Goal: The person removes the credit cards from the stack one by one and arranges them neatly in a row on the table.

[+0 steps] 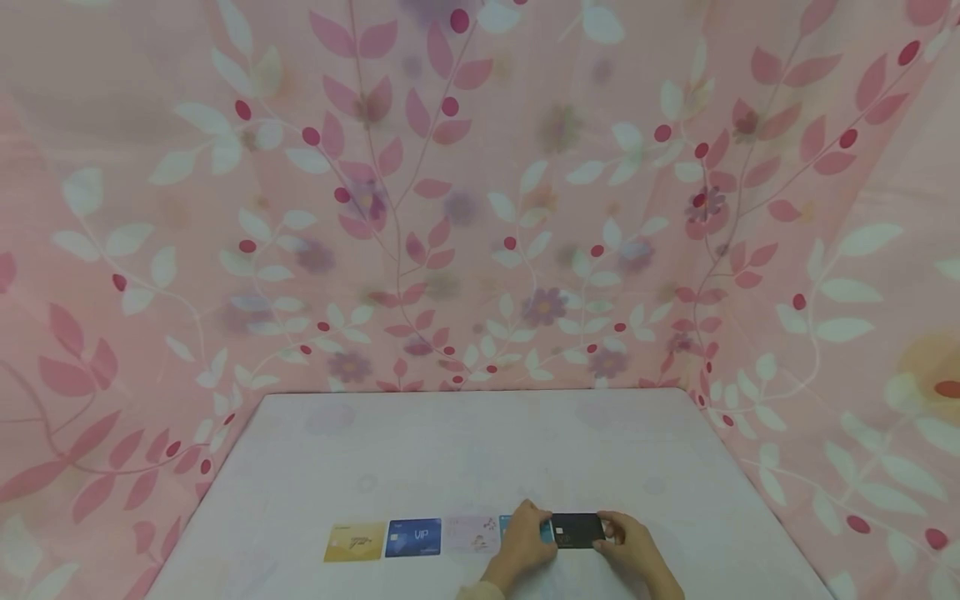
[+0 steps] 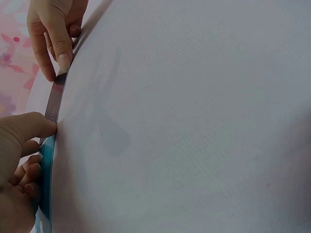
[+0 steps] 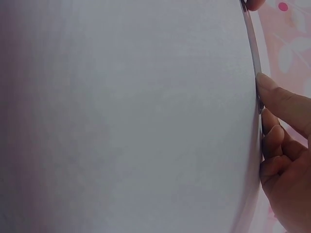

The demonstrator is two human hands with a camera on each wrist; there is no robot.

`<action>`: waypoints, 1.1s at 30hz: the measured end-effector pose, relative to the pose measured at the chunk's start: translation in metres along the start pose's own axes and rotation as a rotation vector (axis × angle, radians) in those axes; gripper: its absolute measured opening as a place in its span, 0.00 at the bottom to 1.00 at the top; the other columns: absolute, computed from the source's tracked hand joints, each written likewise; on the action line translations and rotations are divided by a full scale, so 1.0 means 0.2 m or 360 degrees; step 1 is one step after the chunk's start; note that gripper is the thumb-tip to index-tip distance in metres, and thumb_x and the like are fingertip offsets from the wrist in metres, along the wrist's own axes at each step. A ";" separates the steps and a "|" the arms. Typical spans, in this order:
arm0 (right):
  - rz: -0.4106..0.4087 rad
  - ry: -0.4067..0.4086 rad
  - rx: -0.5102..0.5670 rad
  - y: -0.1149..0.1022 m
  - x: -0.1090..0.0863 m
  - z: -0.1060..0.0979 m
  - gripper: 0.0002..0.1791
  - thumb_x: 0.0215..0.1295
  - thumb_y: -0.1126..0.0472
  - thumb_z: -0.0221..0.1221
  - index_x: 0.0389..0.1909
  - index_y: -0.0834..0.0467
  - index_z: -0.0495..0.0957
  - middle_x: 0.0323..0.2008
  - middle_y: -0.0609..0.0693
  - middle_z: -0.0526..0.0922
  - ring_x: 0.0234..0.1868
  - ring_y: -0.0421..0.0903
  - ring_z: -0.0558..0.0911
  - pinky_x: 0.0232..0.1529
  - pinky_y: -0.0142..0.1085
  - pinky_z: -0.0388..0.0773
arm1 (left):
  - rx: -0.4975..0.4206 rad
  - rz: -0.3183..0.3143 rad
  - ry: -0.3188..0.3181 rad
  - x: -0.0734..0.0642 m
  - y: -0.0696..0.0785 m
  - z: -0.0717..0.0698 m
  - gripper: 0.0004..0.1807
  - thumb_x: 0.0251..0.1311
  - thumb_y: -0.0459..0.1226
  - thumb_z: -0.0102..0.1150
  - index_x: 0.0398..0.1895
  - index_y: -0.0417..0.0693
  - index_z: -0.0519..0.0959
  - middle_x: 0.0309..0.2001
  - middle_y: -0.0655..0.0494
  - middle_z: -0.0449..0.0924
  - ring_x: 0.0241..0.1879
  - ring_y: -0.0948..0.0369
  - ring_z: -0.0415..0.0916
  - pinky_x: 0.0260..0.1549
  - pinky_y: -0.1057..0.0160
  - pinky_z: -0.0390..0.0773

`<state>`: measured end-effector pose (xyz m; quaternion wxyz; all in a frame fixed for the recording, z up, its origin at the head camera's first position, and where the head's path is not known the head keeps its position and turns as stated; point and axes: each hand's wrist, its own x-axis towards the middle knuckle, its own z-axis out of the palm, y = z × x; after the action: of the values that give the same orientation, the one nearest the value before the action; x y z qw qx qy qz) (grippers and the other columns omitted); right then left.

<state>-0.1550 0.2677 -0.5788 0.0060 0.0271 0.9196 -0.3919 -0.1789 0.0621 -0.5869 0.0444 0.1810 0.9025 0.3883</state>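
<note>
A black bank card (image 1: 576, 531) lies at the right end of a row of cards. My left hand (image 1: 522, 543) pinches its left end between thumb and fingers, and my right hand (image 1: 632, 546) pinches its right end. Under the left hand is a teal card (image 2: 46, 179), mostly covered in the head view. To its left lie a pale floral card (image 1: 472, 534), a blue VIP card (image 1: 413, 537) and a gold card (image 1: 352, 543). Both wrist views show the cards nearly edge-on, with the right thumb (image 3: 279, 99) on the black card's near edge.
The cards rest on a white-covered table (image 1: 465, 450), along its near side. Pink curtains with leaves and flowers (image 1: 465, 250) enclose it at the back and on both sides.
</note>
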 end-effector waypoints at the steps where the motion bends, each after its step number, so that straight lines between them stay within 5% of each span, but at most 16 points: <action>1: 0.0004 0.0004 -0.0009 0.00 0.00 0.00 0.25 0.42 0.68 0.70 0.46 0.67 0.78 0.25 0.47 0.71 0.25 0.41 0.65 0.26 0.31 0.63 | -0.0005 -0.0009 -0.0004 0.00 0.00 0.00 0.24 0.40 0.34 0.69 0.45 0.36 0.81 0.32 0.57 0.68 0.30 0.65 0.63 0.33 0.66 0.70; 10: -0.0037 0.0026 -0.0047 0.02 0.00 0.00 0.26 0.41 0.68 0.70 0.46 0.70 0.78 0.25 0.46 0.71 0.25 0.40 0.65 0.25 0.30 0.64 | -0.0018 -0.0066 -0.0009 0.00 0.01 0.01 0.24 0.41 0.34 0.69 0.47 0.37 0.81 0.32 0.58 0.68 0.30 0.66 0.63 0.32 0.67 0.70; 27: -0.0050 0.0042 -0.0047 0.02 -0.01 0.02 0.26 0.42 0.68 0.70 0.45 0.71 0.77 0.26 0.47 0.73 0.25 0.42 0.66 0.25 0.31 0.65 | 0.0019 0.0048 -0.0014 0.00 0.00 0.00 0.24 0.43 0.35 0.70 0.46 0.35 0.80 0.31 0.56 0.67 0.29 0.66 0.61 0.32 0.67 0.69; 33: 0.0042 0.0018 -0.0054 0.00 -0.01 0.03 0.27 0.43 0.67 0.70 0.47 0.72 0.76 0.26 0.47 0.75 0.26 0.43 0.67 0.25 0.31 0.63 | 0.0058 0.0078 0.0027 -0.01 0.00 0.01 0.23 0.42 0.35 0.70 0.45 0.34 0.81 0.31 0.55 0.68 0.30 0.66 0.62 0.33 0.67 0.70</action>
<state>-0.1530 0.2622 -0.5827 0.0065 0.0413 0.9257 -0.3758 -0.1778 0.0622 -0.5883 0.0239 0.2006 0.9050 0.3744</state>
